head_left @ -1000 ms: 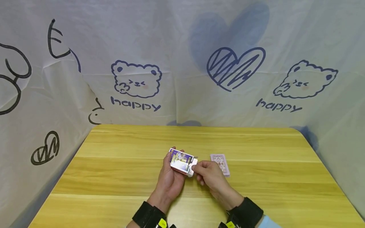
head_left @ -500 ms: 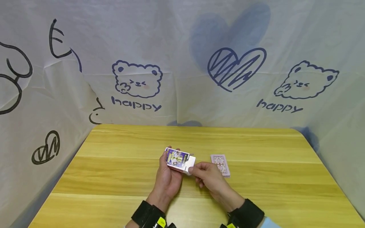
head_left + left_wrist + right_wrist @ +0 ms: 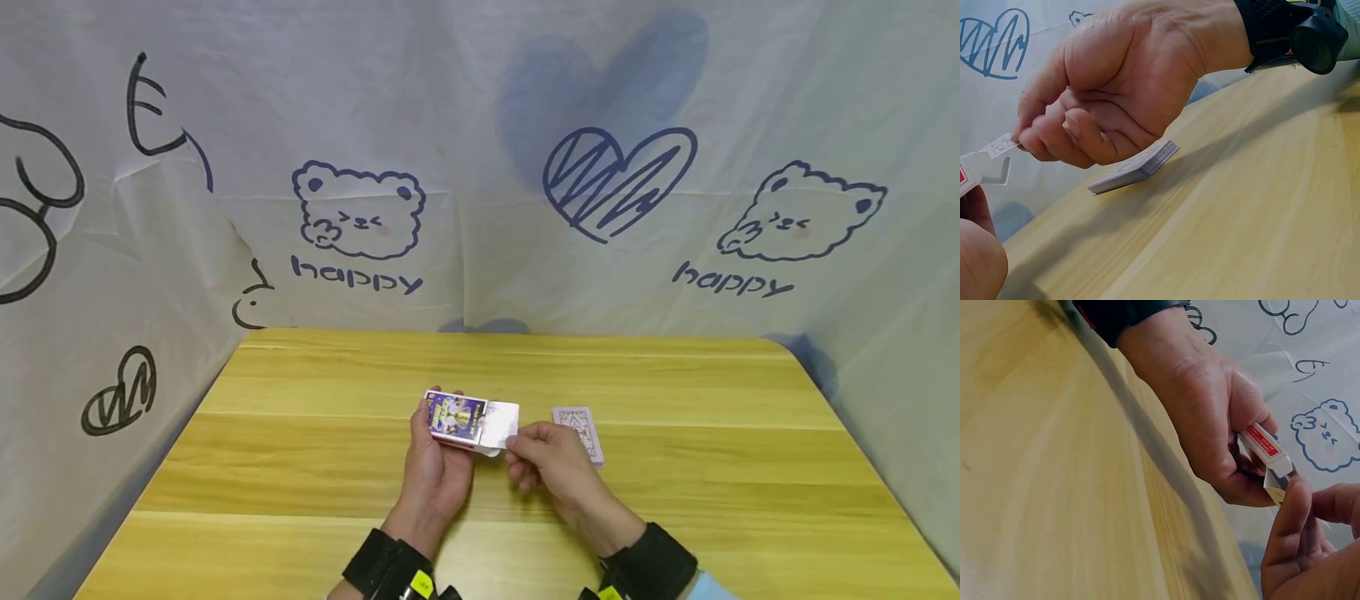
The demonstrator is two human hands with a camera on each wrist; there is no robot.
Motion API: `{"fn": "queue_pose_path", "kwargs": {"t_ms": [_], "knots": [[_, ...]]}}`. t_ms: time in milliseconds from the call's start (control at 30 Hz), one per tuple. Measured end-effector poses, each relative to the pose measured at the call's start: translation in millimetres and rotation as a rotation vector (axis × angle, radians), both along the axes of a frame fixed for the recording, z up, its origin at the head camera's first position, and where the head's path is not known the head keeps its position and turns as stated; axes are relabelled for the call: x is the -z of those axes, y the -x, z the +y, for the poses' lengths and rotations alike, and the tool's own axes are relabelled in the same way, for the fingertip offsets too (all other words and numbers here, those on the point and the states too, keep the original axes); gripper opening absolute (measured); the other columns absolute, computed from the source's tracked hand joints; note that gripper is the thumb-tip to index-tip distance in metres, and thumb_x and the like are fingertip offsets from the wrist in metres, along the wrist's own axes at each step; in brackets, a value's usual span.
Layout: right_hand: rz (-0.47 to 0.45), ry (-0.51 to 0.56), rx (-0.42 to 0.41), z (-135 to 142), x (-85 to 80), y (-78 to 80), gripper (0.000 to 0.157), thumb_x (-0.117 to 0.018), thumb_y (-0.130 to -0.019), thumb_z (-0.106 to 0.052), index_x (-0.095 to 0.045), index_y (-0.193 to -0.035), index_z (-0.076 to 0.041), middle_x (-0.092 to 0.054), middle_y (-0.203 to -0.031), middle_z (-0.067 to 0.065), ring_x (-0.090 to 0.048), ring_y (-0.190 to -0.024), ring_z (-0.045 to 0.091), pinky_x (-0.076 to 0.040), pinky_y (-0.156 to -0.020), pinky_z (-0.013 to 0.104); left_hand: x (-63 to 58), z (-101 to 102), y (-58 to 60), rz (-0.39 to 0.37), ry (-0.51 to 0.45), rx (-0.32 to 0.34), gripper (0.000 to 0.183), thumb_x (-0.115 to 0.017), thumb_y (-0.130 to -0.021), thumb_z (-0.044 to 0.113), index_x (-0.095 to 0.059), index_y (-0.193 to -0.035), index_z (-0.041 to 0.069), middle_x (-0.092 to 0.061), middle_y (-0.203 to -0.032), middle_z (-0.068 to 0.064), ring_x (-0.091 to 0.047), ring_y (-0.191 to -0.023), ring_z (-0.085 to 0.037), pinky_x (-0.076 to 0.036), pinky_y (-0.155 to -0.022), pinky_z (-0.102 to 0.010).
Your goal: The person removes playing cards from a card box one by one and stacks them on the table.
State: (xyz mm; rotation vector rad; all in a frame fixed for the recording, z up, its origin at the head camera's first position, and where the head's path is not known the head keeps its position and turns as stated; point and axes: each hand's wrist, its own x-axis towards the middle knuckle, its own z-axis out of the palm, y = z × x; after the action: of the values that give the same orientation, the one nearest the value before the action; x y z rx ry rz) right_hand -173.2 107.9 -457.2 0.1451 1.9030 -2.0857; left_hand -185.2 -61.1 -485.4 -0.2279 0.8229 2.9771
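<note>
My left hand [image 3: 441, 477] holds a small purple playing-card box [image 3: 454, 417], face up and tilted, with the thumb along its side. Pale playing cards [image 3: 499, 423] stick out of the box's open right end, beside a white end flap [image 3: 1005, 172]. My right hand [image 3: 558, 467] pinches the outer edge of them between thumb and fingertips. How many cards it pinches, I cannot tell. In the right wrist view the box's red and white narrow side [image 3: 1263, 442] faces up. Behind my right hand, a deck of cards [image 3: 581, 428] with a patterned back lies on the table.
The wooden table [image 3: 315, 467] reaches to a white cloth backdrop [image 3: 480, 267] with drawn bears and a heart. Cloth also hangs along the left and right sides. Both wrists wear black bands [image 3: 651, 560].
The box has shifted left in my left hand, while my right hand stays nearly in place. More of the pale cards shows outside the box's open end. The deck has not moved.
</note>
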Motion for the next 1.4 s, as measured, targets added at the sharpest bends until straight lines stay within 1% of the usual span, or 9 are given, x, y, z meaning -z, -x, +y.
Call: {"fn": "queue_pose_path", "kwargs": {"t_ms": [100,333,533,633,700,900,1033,1200,1400], "knots": [[0.007,0.018,0.030,0.6,1.2,1.3,0.022,-0.070,-0.083,-0.007,-0.061,-0.099,0.006,-0.066,-0.074,0.011,-0.059,-0.059,0.015,-0.051,-0.047,0.024,0.8,-0.9,0.7,0.005,-0.006,-0.010,0.057,-0.035,-0.103,0.046,-0.021,-0.152,0.021,-0.022,-0.157,-0.014,-0.028,-0.141,-0.024,-0.031,-0.116,-0.032],[-0.034,0.058,0.062,2.5,1.3,3.2,0.021,-0.070,-0.081,-0.004,-0.062,-0.098,0.006,-0.062,-0.073,0.008,-0.057,-0.060,0.014,-0.051,-0.047,0.022,-0.3,-1.7,1.1,0.017,-0.019,-0.041,0.052,-0.036,-0.103,0.045,-0.026,-0.149,0.023,-0.022,-0.157,-0.014,-0.026,-0.142,-0.024,-0.032,-0.115,-0.031],[-0.044,0.076,0.079,11.0,-3.7,4.9,0.017,-0.061,-0.089,-0.007,-0.058,-0.099,0.007,-0.067,-0.078,0.011,-0.061,-0.062,0.015,-0.052,-0.048,0.023,0.3,-2.0,2.8,0.023,-0.027,-0.067,0.056,-0.033,-0.104,0.042,-0.016,-0.153,0.019,-0.020,-0.157,-0.015,-0.026,-0.142,-0.024,-0.034,-0.115,-0.032],[-0.042,0.088,0.107,17.8,-6.7,8.2,0.018,-0.056,-0.093,-0.009,-0.058,-0.104,0.006,-0.070,-0.086,0.014,-0.065,-0.067,0.017,-0.054,-0.052,0.024,0.3,-2.4,3.0,0.017,-0.029,-0.072,0.056,-0.034,-0.104,0.043,-0.016,-0.153,0.021,-0.020,-0.157,-0.015,-0.027,-0.141,-0.024,-0.035,-0.114,-0.033],[-0.036,0.088,0.124,22.6,-8.6,11.2,0.021,-0.057,-0.094,-0.010,-0.058,-0.107,0.006,-0.070,-0.089,0.015,-0.065,-0.069,0.018,-0.055,-0.053,0.024,0.3,-2.8,2.9,0.014,-0.034,-0.072,0.056,-0.034,-0.104,0.043,-0.017,-0.153,0.022,-0.020,-0.157,-0.014,-0.027,-0.141,-0.024,-0.035,-0.114,-0.033],[-0.035,0.117,0.158,41.0,-15.3,20.6,0.021,-0.061,-0.094,-0.015,-0.059,-0.107,0.001,-0.064,-0.088,0.009,-0.058,-0.068,0.014,-0.050,-0.050,0.021,0.6,-3.6,1.8,0.011,-0.032,-0.063,0.057,-0.034,-0.104,0.045,-0.016,-0.154,0.022,-0.020,-0.158,-0.013,-0.027,-0.141,-0.025,-0.035,-0.114,-0.034],[-0.014,0.160,0.192,59.0,-21.7,29.2,0.022,-0.061,-0.095,-0.017,-0.059,-0.109,-0.001,-0.065,-0.091,0.005,-0.059,-0.070,0.012,-0.049,-0.051,0.020,1.5,-3.2,1.7,0.005,-0.021,-0.046,0.059,-0.035,-0.103,0.046,-0.016,-0.154,0.023,-0.020,-0.158,-0.013,-0.028,-0.141,-0.025,-0.035,-0.114,-0.035],[0.018,0.110,0.248,84.5,-26.9,40.6,0.031,-0.062,-0.095,-0.020,-0.058,-0.119,-0.002,-0.066,-0.090,0.000,-0.059,-0.070,0.009,-0.048,-0.050,0.017,2.7,-1.9,1.0,0.004,-0.018,-0.029,0.060,-0.038,-0.102,0.047,-0.017,-0.153,0.024,-0.020,-0.158,-0.014,-0.029,-0.140,-0.024,-0.035,-0.114,-0.035],[0.023,-0.032,0.276,104.9,-23.1,51.2,0.038,-0.061,-0.096,-0.021,-0.056,-0.128,-0.002,-0.060,-0.093,0.001,-0.056,-0.071,0.008,-0.050,-0.052,0.017,2.6,-0.8,-1.7,-0.012,-0.014,-0.005,0.060,-0.039,-0.102,0.046,-0.018,-0.154,0.024,-0.023,-0.158,-0.012,-0.035,-0.137,-0.022,-0.034,-0.115,-0.033]]}}
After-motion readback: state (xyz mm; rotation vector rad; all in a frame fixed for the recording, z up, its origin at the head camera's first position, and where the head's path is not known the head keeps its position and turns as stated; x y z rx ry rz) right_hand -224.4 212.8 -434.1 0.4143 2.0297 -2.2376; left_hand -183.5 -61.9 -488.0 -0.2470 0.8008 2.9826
